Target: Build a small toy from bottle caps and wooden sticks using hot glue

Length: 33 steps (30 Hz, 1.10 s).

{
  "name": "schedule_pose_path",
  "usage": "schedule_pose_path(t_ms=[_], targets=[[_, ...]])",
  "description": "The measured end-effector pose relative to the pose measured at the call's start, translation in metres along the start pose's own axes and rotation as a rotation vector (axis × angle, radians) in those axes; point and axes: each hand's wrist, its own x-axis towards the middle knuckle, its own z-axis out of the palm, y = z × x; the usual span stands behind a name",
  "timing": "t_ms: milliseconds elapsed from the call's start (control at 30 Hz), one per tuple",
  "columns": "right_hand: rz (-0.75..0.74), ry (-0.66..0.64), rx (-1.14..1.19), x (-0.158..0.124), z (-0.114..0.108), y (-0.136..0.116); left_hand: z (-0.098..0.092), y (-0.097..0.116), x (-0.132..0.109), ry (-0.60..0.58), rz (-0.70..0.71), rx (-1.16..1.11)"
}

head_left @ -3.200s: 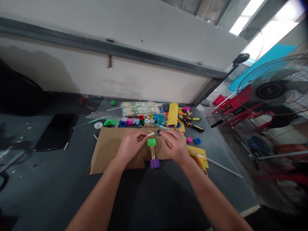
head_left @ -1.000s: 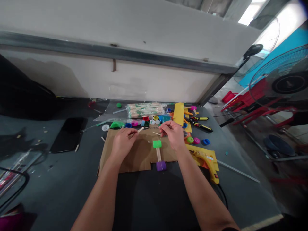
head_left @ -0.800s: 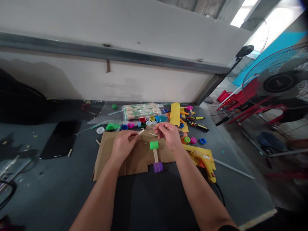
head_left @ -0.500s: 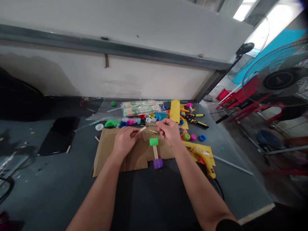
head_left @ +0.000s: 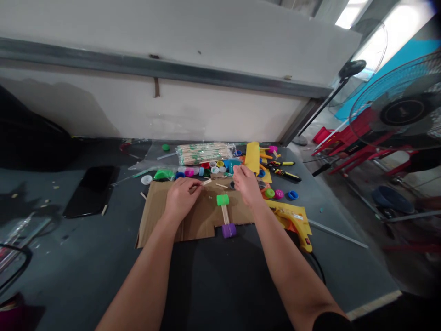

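My left hand (head_left: 181, 198) rests on a brown cardboard sheet (head_left: 161, 220) and pinches a short wooden stick (head_left: 206, 182). My right hand (head_left: 247, 185) hovers at the sheet's far edge, its fingers loosely apart and pointing at a row of coloured bottle caps (head_left: 213, 170). I see nothing in it. Between the hands lies a green cap (head_left: 222, 199), joined by a wooden stick (head_left: 225, 214) to a purple cap (head_left: 228, 230). A thin stick (head_left: 221, 185) lies loose on the cardboard.
A wrapped bundle of sticks (head_left: 203, 153) lies behind the caps. To the right lie a yellow glue gun (head_left: 292, 220), yellow-handled cutters (head_left: 283, 173) and loose caps (head_left: 279, 194). A black phone (head_left: 90, 191) lies left. A standing fan (head_left: 406, 108) is beyond the table's right edge.
My right hand has let go of the thin stick, which now lies on the cardboard, and has moved forward toward the caps. My left hand still holds its stick.
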Motion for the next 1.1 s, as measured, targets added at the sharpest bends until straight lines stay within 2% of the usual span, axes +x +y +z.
schedule_pose_path(t_ms=[367,500,600,700,767,1100], targets=[[0.023,-0.148,0.051,-0.003,0.003,-0.004,-0.001,0.006,0.000,0.011,0.036,-0.006],[0.074,-0.118,-0.095,-0.006,0.004,-0.002,0.000,0.006,0.000,0.005,0.030,-0.038],[-0.068,-0.055,-0.284,-0.006,0.003,0.005,0.001,0.007,0.000,-0.010,-0.005,-0.067],[-0.262,-0.080,-0.369,-0.004,0.003,0.010,0.001,0.008,0.001,-0.021,-0.030,-0.092],[-0.304,-0.117,-0.364,-0.004,0.005,0.010,0.000,0.009,0.001,-0.019,-0.036,-0.099],[-0.170,-0.210,-0.299,-0.008,0.011,0.009,-0.001,0.009,0.002,0.011,0.000,-0.058]])
